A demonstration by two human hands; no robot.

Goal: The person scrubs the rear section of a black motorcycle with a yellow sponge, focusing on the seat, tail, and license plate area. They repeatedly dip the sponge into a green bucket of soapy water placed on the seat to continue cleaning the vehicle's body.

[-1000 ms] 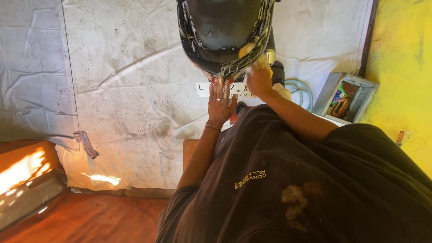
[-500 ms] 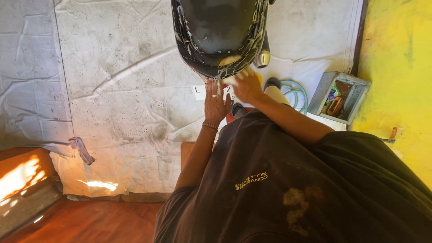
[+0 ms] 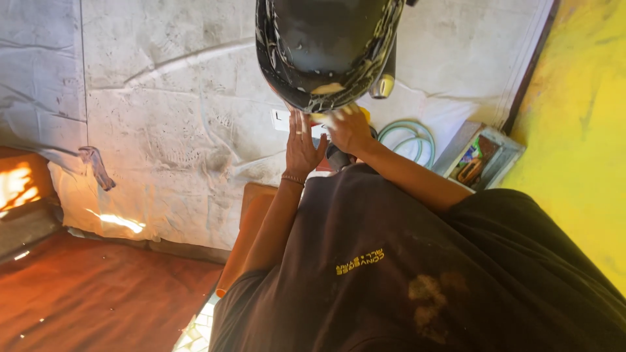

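A glossy black helmet [image 3: 326,45] with pale scuffed patches along its rim fills the top centre. My left hand [image 3: 302,140], with a ring and a bracelet, has its fingers stretched flat up against the helmet's lower rim. Just to the right, my right hand [image 3: 349,127] is curled over a small yellow piece [image 3: 362,112] pressed to the same rim. What the yellow piece is cannot be told. Both forearms reach up from my dark shirt [image 3: 391,274].
A creased white sheet [image 3: 169,130] covers the ground. On it lie a white power strip [image 3: 280,118], a coiled green hose [image 3: 407,133], a grey rag [image 3: 96,166] and an open box of tools [image 3: 479,156]. A yellow wall [image 3: 580,130] stands right; reddish floor [image 3: 98,293] lies lower left.
My right hand has come down and left along the helmet rim, ending close beside my left hand. The left hand has stayed at the rim.
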